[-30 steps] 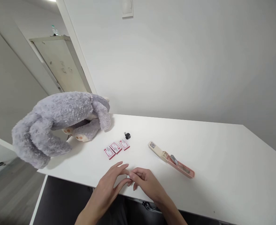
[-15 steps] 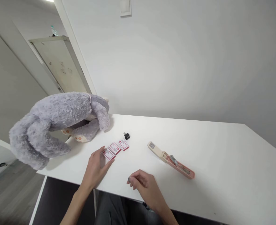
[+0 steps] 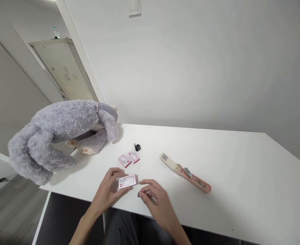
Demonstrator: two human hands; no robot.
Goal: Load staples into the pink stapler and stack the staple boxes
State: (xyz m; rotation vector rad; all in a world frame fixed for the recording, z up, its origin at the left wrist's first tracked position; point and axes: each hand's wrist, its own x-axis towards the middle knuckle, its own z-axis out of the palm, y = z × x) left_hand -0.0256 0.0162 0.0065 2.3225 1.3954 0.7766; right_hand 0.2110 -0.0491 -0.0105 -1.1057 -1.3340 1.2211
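Note:
My left hand (image 3: 111,188) is closed on a small white box with red edges (image 3: 127,181), thumb on the near side and fingers on the far side. Just right of it, my right hand (image 3: 155,199) pinches a tiny dark grey piece (image 3: 139,194) between thumb and fingertips; its kind is too small to make out. Two similar boxes lie flat beyond my left hand, a left one (image 3: 124,160) and a right one (image 3: 134,157). A small black item with a metal plug (image 3: 137,147) sits just past them.
A long pink and cream case (image 3: 194,180) lies unfolded on the white table (image 3: 231,163), with metal utensils inside. A large lilac plush toy (image 3: 65,119) leans over the table's left end. Behind stands a white wall (image 3: 190,68).
My left hand has taken the nearest box from the row and brought it right and closer, turning it. My right hand stays near the same spot, still pinching the small piece.

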